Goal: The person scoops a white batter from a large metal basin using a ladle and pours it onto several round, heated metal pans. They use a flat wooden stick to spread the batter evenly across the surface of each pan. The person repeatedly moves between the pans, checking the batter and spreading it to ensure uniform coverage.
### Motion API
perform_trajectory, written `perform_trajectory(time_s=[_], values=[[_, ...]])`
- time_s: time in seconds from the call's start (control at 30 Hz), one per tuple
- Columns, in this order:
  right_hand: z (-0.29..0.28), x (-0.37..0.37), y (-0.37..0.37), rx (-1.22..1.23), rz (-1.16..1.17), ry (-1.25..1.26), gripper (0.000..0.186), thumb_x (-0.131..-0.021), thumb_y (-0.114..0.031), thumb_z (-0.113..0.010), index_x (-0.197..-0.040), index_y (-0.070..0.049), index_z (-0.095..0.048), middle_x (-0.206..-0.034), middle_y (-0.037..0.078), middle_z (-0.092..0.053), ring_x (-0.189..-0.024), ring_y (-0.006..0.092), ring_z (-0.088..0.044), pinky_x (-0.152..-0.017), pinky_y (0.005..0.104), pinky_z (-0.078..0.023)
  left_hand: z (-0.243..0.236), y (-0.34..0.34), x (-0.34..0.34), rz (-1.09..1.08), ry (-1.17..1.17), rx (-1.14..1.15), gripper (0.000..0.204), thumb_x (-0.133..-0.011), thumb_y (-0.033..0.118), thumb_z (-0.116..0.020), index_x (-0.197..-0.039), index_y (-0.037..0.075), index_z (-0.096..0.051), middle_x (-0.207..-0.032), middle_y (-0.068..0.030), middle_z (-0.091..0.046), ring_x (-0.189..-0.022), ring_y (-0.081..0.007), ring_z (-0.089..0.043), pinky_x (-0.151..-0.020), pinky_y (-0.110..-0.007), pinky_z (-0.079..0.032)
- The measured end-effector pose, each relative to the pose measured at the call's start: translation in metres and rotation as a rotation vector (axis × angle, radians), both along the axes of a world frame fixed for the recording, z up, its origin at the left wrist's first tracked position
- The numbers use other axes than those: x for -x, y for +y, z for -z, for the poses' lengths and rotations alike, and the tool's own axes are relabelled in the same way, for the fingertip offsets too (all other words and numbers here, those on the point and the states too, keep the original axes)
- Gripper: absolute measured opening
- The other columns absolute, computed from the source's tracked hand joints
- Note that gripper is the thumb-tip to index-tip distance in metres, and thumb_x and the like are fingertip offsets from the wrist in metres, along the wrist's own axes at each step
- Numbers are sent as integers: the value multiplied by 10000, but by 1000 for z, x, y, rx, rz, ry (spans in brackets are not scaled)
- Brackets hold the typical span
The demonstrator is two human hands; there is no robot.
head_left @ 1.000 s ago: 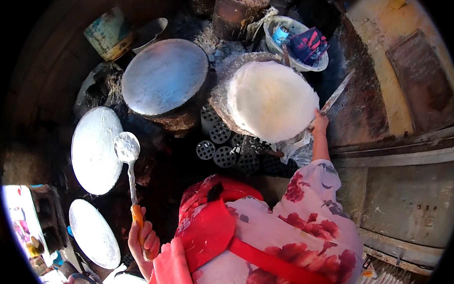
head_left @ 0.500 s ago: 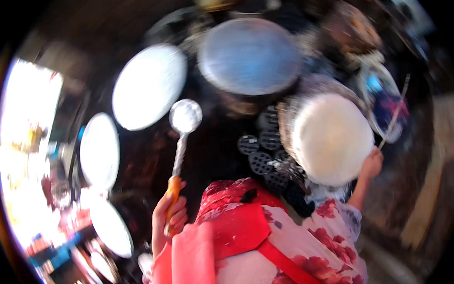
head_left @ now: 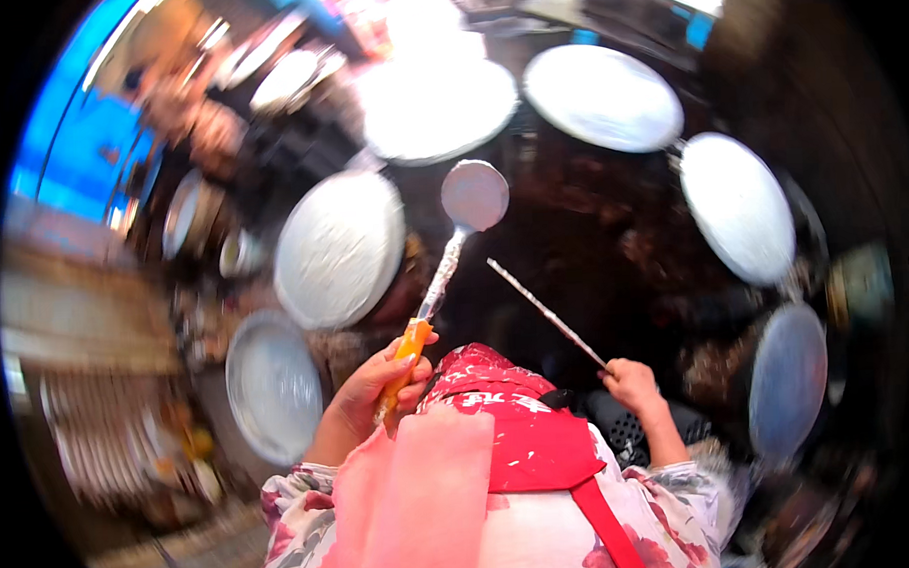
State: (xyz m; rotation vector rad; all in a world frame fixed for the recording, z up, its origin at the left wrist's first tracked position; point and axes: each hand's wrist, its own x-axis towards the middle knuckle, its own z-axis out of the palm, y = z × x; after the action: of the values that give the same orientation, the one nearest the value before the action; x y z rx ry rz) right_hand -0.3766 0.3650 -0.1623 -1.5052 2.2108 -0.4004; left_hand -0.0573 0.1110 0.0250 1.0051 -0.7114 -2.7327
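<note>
Orange-gripped, the ladle sits in the curled fingers of the left hand near a white disc, while the right hand, now away from the pale pile, pinches a stick, so both tools are amid the discs, seemingly coated though blurred.

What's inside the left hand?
The left hand holds the ladle by its orange handle, which shows above and below the grip; the part wrapped inside is covered.

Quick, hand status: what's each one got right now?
Left hand: closed, holding the round ladle by its orange handle.
Right hand: closed on a thin stick.
</note>
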Motion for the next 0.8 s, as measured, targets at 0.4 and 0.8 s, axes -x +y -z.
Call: perform_trajectory(time_s=[0.4, 0.8], values=[[-30, -159, -136, -203, -545, 129, 271, -833, -317, -603, -724, -70, -589, -711, 130, -607, -678, 334, -606, -605, 433, -478, 124, 31, -375, -729, -738, 219, 296, -931, 336, -517, -1107, 108, -451, -635, 0, -434, -429, -72, -387, -396, -246, -378], [-54, -223, -143, -279, -575, 87, 269, -830, -302, -621, -734, -53, -583, -672, 161, -595, -677, 354, -597, -602, 433, -469, 305, -17, -489, -20, -1294, 849, 368, -902, 332, -541, -1147, 77, -439, -715, -137, -586, -536, -235, -593, -498, -376, -494]])
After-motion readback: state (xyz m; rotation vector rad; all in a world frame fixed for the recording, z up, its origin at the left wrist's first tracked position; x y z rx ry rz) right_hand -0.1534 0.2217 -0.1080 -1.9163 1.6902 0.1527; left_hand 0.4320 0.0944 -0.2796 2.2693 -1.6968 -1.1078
